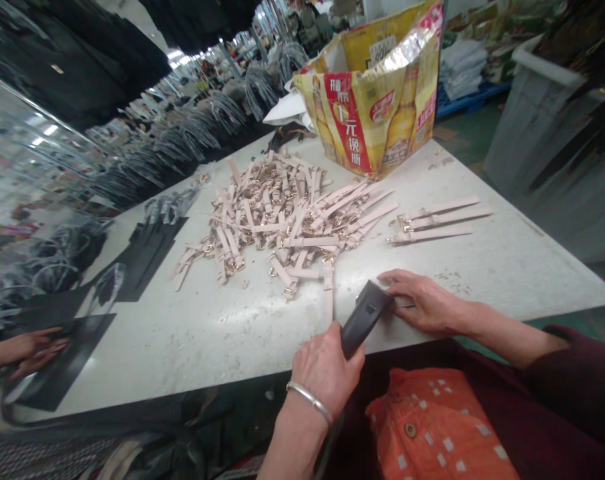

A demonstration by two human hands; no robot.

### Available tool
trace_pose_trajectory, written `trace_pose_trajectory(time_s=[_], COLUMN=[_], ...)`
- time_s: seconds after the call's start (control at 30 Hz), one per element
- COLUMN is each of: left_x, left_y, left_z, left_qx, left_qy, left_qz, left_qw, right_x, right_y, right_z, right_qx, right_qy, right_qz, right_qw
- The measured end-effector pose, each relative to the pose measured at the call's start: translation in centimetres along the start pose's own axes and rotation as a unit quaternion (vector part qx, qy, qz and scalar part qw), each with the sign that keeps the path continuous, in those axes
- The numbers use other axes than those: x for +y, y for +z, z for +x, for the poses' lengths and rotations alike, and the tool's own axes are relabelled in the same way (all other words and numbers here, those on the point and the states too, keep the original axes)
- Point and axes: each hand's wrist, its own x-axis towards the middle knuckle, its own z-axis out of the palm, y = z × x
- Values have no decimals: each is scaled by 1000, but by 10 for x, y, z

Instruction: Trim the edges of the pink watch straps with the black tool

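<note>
My left hand, with a silver bangle at its wrist, is wrapped round a dark grey boxy handheld tool. A cord seems to run down from it beside the wrist. My right hand is at the tool's far end, fingers curled round a pale strap that shows only in part between thumb and fingers. Beyond both hands lies a heap of pale pink straps with gold buckles. To its right, a few similar straps lie side by side.
A yellow beer carton stands at the back of the white table. At left, another person's hands rest over black flat pieces. A grey bin stands at right, and black items hang above left.
</note>
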Motion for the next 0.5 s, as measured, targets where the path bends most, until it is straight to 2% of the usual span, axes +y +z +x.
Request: trace_pose_trajectory(time_s=[0.1, 0.3, 0.5], left_x=[-4, -11, -1], left_y=[2, 10, 9], left_z=[-3, -16, -2], left_qx=[-1, -15, 17], left_qy=[-10, -17, -3], left_qz=[-2, 3, -22], left_qw=[1000, 1000, 1000], right_x=[1, 0, -2], right_y=[1, 1, 1], right_z=[0, 1, 2], right_qx=[17, 13, 14], right_qy=[1, -3, 6], right_qz=[0, -1, 24], right_qw=[1000, 1000, 1000])
